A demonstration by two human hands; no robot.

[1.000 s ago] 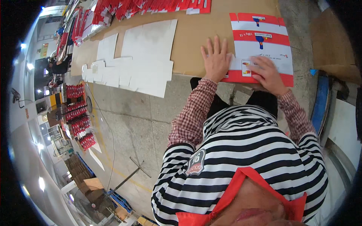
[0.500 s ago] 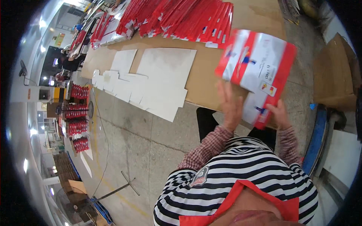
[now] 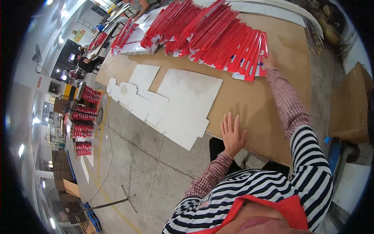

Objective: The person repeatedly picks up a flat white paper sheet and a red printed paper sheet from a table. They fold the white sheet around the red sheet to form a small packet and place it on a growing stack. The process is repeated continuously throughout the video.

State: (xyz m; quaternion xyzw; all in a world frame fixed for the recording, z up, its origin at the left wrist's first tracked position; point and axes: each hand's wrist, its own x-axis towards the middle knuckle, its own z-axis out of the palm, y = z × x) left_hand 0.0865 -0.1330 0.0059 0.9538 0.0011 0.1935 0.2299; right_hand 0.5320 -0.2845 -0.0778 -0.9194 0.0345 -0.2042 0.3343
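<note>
My left hand [image 3: 232,134] rests by the near edge of the table, its fingers stretched out and nothing in them. The brown tabletop [image 3: 288,97] lies around it. My right arm reaches far across, and my right hand [image 3: 269,61] is at the right end of a long fanned row of flat red-and-white cartons [image 3: 222,41]. That hand is smeared and its fingers are partly hidden, so I cannot see whether it grips the end carton. Left of my left hand lie flat white cardboard sheets [image 3: 187,101], stepped in outline and jutting over the table's edge.
A brown cardboard box [image 3: 350,105] stands on the floor at the right. Stacks of red packs [image 3: 83,128] and a fan stand [image 3: 113,202] are at the left. Farther off, one person [image 3: 86,64] sits, and another person's arm [image 3: 142,7] shows beyond the cartons.
The red-and-white carton that was between my hands is no longer there. My right hand has moved far forward to the row; my left hand is now low by the table edge.
</note>
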